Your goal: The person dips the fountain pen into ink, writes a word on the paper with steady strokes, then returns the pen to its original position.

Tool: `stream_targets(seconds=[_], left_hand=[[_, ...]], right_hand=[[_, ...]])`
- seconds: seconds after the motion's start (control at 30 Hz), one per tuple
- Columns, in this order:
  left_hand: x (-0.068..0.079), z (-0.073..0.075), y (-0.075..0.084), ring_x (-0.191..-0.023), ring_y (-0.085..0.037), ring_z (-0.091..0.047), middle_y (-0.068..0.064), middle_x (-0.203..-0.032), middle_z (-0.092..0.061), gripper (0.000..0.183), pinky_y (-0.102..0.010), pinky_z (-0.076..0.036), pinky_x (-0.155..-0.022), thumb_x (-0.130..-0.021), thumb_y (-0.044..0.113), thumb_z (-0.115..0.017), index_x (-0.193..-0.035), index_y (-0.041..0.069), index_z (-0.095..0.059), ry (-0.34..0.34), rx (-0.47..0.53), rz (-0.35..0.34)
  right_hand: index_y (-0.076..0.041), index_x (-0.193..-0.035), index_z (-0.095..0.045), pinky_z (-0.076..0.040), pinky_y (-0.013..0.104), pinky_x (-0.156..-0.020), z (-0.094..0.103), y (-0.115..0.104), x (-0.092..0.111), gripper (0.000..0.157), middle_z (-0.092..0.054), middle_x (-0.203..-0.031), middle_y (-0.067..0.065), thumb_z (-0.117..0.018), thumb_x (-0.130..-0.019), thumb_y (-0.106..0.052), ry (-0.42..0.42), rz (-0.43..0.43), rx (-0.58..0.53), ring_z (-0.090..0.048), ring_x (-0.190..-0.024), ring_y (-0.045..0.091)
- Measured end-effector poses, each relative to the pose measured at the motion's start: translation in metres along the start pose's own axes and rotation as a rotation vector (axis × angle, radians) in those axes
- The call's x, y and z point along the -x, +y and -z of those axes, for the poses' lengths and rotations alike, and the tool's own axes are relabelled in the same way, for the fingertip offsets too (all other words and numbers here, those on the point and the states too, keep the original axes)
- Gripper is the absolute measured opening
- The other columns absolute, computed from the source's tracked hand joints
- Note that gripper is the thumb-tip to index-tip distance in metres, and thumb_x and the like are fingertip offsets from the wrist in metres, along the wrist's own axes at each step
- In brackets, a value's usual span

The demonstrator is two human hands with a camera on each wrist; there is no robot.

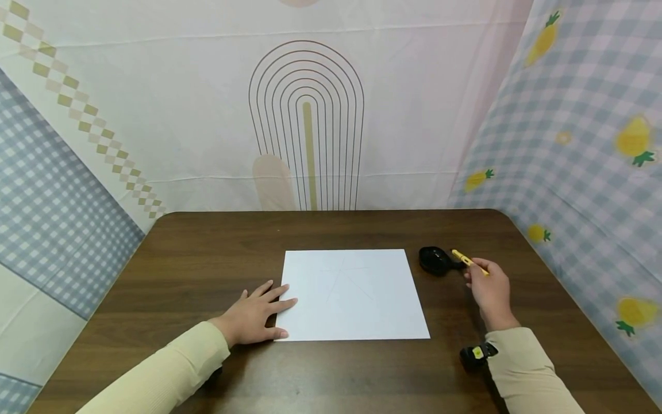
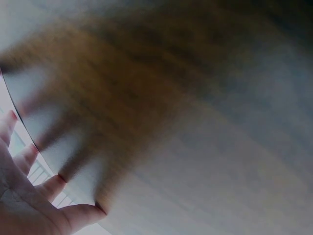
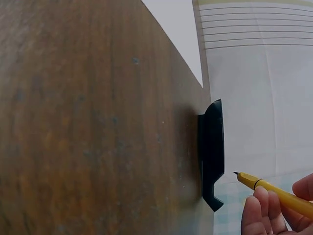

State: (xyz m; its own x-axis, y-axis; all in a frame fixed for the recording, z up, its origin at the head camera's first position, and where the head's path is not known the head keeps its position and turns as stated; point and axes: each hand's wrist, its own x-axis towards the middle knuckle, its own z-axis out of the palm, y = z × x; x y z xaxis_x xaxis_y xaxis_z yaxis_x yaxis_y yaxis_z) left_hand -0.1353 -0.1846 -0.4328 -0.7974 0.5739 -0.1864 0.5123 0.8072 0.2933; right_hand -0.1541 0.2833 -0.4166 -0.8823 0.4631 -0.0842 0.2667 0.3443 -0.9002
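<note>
A white sheet of paper [image 1: 362,322] lies on the table, with faint thin straight lines across its upper half, two of them slanting down from one point. With fingers spread, my left hand [image 1: 250,316] rests at the sheet's left edge, fingertips on the paper. My right hand [image 1: 491,290], right of the sheet, pinches a yellow pen [image 1: 462,257] between thumb and fingers. In the right wrist view the pen's dark tip points away from the hand. Just beyond the fingers is a shallow black pan-shaped dish [image 1: 433,260] with a short handle, near the pen's tip.
The brown wooden table [image 1: 341,374] has its far edge against a pale cloth backdrop [image 1: 207,115] with printed arches. A blue checked cloth [image 1: 584,172] with yellow fruit prints hangs at the right. A black wrist camera [image 1: 473,355] sits by the right sleeve.
</note>
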Motion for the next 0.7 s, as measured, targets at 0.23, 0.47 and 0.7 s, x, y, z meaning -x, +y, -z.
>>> stream_targets(seconds=[0.23, 0.47, 0.7], left_hand=[[-0.0005, -0.0004, -0.0003, -0.145, -0.040, -0.018, -0.004, -0.158, -0.028, 0.067, -0.075, -0.023, -0.099, -0.087, 0.057, -0.062, -0.146, 0.030, -0.045, -0.004, 0.000, 0.002], [-0.0001, -0.0002, -0.0002, -0.145, -0.040, -0.018, -0.004, -0.158, -0.028, 0.067, -0.075, -0.023, -0.099, -0.087, 0.056, -0.062, -0.146, 0.030, -0.045, -0.003, -0.002, -0.001], [0.0003, -0.0004, -0.0001, -0.145, -0.040, -0.019, -0.004, -0.158, -0.028, 0.067, -0.075, -0.023, -0.099, -0.087, 0.057, -0.062, -0.146, 0.030, -0.045, 0.001, -0.004, 0.002]], right_hand=[[0.003, -0.138, -0.046, -0.051, 0.019, -0.070, -0.0005, 0.0029, -0.0003, 0.042, -0.053, -0.126, 0.020, -0.038, -0.103, -0.019, -0.008, -0.029, -0.007, -0.055, -0.086, 0.006], [0.005, -0.138, -0.046, -0.051, 0.018, -0.069, -0.0015, 0.0064, -0.0008, 0.042, -0.054, -0.124, 0.020, -0.040, -0.102, -0.016, -0.005, -0.047, -0.031, -0.055, -0.083, 0.004], [0.005, -0.138, -0.046, -0.051, 0.019, -0.067, -0.0014, 0.0089, -0.0013, 0.042, -0.054, -0.122, 0.020, -0.041, -0.101, -0.015, 0.002, -0.072, -0.046, -0.057, -0.080, 0.002]])
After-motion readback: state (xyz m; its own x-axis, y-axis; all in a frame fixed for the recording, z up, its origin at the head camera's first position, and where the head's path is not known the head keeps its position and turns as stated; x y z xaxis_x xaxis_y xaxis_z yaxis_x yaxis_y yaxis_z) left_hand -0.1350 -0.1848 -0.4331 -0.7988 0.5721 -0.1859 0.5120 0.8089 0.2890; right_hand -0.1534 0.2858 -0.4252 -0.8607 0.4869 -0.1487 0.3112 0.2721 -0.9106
